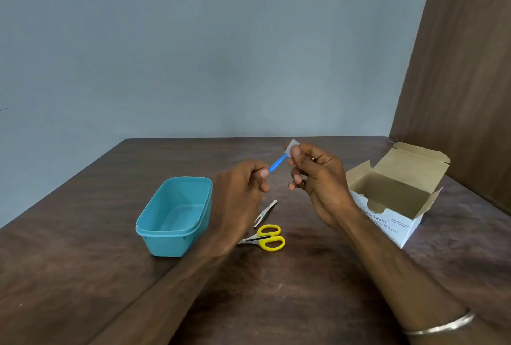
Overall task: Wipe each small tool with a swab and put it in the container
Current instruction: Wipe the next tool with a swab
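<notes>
The far tip of the blue tool (277,163) is hidden under the swab (291,146). The left hand (240,192) covers the scissors (265,237) blade tips. The small print on the swab box (392,201) is unreadable.

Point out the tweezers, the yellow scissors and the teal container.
tweezers (265,213): head view, middle of the metal arms.
yellow scissors (272,242): head view, nearer yellow handle loop.
teal container (169,230): head view, front rim.
</notes>
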The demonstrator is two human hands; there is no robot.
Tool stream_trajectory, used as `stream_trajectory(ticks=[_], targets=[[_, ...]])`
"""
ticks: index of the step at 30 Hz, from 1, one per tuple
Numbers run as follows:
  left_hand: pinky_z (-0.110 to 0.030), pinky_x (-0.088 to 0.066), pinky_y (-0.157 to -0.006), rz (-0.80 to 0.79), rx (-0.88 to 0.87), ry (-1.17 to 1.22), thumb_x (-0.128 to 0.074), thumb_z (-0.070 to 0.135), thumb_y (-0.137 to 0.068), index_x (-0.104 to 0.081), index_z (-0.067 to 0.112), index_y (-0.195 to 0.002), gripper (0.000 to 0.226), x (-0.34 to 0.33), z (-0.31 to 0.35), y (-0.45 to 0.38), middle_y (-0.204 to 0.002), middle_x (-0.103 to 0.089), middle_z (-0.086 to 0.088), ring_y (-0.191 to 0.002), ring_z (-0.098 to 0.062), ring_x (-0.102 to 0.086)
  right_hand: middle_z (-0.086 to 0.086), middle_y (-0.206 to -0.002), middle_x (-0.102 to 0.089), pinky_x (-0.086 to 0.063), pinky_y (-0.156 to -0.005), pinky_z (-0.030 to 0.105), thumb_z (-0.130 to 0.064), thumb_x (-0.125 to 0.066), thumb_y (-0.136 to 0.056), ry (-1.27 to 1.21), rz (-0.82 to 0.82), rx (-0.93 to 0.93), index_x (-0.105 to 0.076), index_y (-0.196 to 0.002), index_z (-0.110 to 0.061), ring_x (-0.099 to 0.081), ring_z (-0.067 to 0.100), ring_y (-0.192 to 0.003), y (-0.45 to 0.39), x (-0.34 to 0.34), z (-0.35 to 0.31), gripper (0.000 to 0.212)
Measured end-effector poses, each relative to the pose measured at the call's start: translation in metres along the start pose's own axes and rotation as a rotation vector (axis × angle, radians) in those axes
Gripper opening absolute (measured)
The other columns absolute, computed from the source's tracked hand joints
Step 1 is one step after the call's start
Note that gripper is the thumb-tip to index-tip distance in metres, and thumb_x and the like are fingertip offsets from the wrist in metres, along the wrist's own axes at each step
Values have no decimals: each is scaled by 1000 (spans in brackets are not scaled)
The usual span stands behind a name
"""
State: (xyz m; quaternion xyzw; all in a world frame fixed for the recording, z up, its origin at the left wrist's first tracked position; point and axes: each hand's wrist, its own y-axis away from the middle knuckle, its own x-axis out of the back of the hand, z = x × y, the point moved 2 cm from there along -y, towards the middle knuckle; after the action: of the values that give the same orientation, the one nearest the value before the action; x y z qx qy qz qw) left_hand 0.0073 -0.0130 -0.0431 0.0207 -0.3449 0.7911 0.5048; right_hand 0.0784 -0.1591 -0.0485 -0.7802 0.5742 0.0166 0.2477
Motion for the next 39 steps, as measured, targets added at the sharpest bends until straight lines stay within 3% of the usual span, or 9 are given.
stream_trajectory(ticks=[7, 11, 14, 18, 29, 36, 39], targets=[[-37, -53, -58, -65, 125, 161, -52, 16, -99, -66, 19, -85, 20, -1, 2, -1, -62, -65, 4, -51, -9, -54, 1, -73, -58, -47, -48, 30, -25, -70, -85, 36, -46, -25, -76, -96, -11, -41, 13, -50, 5, -12, 4, 19], [-43, -58, -70, -80, 98, 154, -64, 31, -92, -65, 31, -96, 4, -2, 1, 0, -73, -73, 9, -63, -9, -66, 2, -71, -56, -47, -48, 29, -20, -69, -90, 18, 32, -16, -77, -96, -11, -40, 14, -49, 3, -7, 1, 14], [-46, -56, -76, -54, 74, 67, -72, 32, -86, -64, 32, -92, 10, -3, 1, 0, -74, -74, 12, -71, -11, -69, 1, -69, -54, -47, -47, 29, -23, -71, -87, -7, 64, -13, -78, -93, -14, -40, 14, -49, 2, -4, -1, 13], [-47, -56, -74, -44, 39, 37, -66, 26, -91, -67, 30, -92, 4, -4, 3, 2, -73, -73, 15, -69, -10, -69, 1, -69, -54, -46, -48, 30, -29, -73, -81, -11, 54, -9, -80, -89, -16, -40, 15, -49, 2, -4, -2, 16], [-42, -58, -71, -64, 20, -9, -49, 22, -101, -63, 31, -85, 23, -3, -3, 2, -67, -69, 10, -60, 1, -62, -1, -70, -58, -47, -47, 29, -20, -70, -90, 50, -6, -26, -76, -99, -10, -42, 13, -48, 4, -8, 7, 15], [-30, -53, -61, -103, 99, 116, -48, 20, -101, -66, 25, -91, 21, -4, -7, 0, -61, -67, 7, -54, -2, -60, -2, -71, -66, -48, -49, 30, -17, -67, -93, 135, -80, -14, -75, -98, -13, -41, 15, -50, 6, -11, 9, 10], [-30, -54, -60, -76, 112, 162, -50, 18, -101, -64, 23, -96, 16, -4, -5, 1, -62, -68, 2, -55, -7, -62, 3, -71, -60, -48, -49, 30, -19, -68, -92, 199, -123, -7, -76, -100, -10, -41, 16, -50, 6, -13, 13, 14]])
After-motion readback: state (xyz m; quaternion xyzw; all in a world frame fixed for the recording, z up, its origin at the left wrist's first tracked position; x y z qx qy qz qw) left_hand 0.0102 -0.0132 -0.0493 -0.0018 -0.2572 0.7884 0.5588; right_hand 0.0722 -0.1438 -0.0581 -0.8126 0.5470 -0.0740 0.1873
